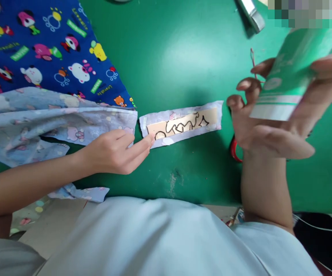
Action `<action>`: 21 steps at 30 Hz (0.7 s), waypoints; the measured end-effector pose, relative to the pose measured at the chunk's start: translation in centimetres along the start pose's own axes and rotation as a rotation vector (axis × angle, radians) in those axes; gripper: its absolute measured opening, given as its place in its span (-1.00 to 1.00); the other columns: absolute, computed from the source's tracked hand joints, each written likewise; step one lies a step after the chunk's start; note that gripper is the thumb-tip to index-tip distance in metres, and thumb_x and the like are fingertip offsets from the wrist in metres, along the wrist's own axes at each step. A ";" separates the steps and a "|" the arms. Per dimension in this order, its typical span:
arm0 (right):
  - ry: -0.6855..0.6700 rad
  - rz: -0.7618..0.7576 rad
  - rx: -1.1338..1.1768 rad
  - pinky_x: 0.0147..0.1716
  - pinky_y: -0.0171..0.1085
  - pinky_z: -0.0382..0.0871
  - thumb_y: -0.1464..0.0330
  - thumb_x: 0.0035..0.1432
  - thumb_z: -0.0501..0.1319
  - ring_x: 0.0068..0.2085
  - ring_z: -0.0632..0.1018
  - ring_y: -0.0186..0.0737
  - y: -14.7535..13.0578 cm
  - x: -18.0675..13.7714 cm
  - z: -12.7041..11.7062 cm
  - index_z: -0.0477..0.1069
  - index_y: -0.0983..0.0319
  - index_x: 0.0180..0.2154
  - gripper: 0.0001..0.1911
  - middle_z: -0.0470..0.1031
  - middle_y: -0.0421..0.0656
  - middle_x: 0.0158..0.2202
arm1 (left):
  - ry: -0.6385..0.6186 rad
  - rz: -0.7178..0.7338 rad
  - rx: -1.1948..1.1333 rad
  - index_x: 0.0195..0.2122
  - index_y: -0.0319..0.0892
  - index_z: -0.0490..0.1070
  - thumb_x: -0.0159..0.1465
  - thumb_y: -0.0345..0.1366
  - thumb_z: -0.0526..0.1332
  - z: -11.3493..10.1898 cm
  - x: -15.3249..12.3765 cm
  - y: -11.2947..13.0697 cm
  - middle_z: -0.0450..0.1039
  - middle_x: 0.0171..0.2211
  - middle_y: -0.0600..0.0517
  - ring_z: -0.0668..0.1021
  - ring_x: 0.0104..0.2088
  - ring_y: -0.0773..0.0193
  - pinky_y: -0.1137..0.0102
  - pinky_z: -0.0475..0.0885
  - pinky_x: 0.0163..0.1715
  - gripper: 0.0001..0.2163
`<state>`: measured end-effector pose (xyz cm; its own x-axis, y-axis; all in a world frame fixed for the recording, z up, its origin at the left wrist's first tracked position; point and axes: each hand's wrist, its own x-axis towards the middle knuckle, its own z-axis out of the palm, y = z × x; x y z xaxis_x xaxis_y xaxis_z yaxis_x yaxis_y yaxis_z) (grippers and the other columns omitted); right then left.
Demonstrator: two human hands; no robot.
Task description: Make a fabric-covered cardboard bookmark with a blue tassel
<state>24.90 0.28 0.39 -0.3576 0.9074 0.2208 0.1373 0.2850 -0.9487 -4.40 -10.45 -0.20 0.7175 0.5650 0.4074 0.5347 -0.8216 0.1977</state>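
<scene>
A narrow strip of pale printed fabric (216,119) lies flat on the table, with a smaller beige strip (193,120) on it bearing black hand-drawn lines. My left hand (118,151) has its fingers together, the tips touching the left end of both strips; its thumb is hidden. Raised over the table at the right, my right hand (269,130) grips a green bottle (292,65) with a white band at its lower end. The bottle's upper end is covered by blurred blocks.
Dark blue cartoon fabric (68,57) and pale blue printed fabric (102,122) lie at the left of the green table (168,46). Red-handled scissors (234,150) show partly behind my right hand. A metallic object (252,16) lies at the top right.
</scene>
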 end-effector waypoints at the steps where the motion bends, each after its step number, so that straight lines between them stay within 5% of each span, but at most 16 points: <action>1: 0.022 -0.052 0.197 -0.41 -0.19 0.45 0.04 -0.12 0.42 -0.19 0.58 -0.15 0.1 0.6 0.2 0.48 -0.07 -0.04 -0.46 0.51 -0.12 -0.04 | 0.016 -0.004 0.001 -0.22 -0.20 0.50 0.28 -0.41 0.25 0.0 0.1 -0.1 0.60 -0.10 -0.01 0.39 -0.55 0.44 0.34 0.18 -0.57 -0.93; 3: 0.149 -0.172 0.335 -0.37 -0.22 0.49 0.31 0.06 0.40 -0.22 0.60 -0.22 0.6 1.6 0.8 0.55 0.08 -0.20 -0.80 0.54 -0.13 -0.20 | 0.031 -0.035 -0.028 -0.21 -0.18 0.49 0.28 -0.38 0.25 0.1 0.5 -0.3 0.61 -0.16 0.04 0.42 -0.52 0.41 0.37 0.24 -0.56 -0.93; 6: 0.321 -0.327 0.131 -0.24 -0.13 0.60 0.55 0.10 0.35 -0.09 0.59 -0.15 1.6 2.6 1.3 0.55 0.15 -0.31 -0.82 0.47 -0.19 -0.35 | 0.004 -0.144 -0.071 -0.07 -0.17 0.42 0.29 -0.35 0.24 0.1 0.9 -0.5 0.59 -0.12 0.02 0.52 -0.32 0.28 0.35 0.40 -0.35 -0.81; 12: 0.122 -0.622 -0.437 -0.07 -0.07 0.62 0.68 0.14 0.19 -0.01 0.58 -0.12 3.1 2.9 0.4 0.58 0.24 -0.30 -0.71 0.46 -0.06 -0.05 | -0.110 -0.475 -0.053 0.24 -0.14 0.18 0.27 -0.06 0.25 0.1 1.1 -0.4 0.36 0.18 -0.18 0.42 0.12 -0.14 0.01 0.31 0.03 -0.43; 21: 0.002 -0.584 -0.736 -0.07 -0.23 0.59 0.63 0.22 0.14 0.04 0.58 -0.08 2.2 2.6 -0.5 0.57 0.33 -0.28 -0.76 0.42 0.03 0.01 | -0.133 -0.506 -0.140 0.17 -0.11 0.25 0.28 -0.02 0.24 0.3 1.2 -0.6 0.45 0.02 -0.11 0.46 0.07 -0.08 0.04 0.24 0.07 -0.50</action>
<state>24.77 3.39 -1.05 -0.5527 0.5598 0.6174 0.4869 0.8181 -0.3059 -3.69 -9.29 -0.09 0.4414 0.8898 0.1158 0.7697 -0.4418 0.4608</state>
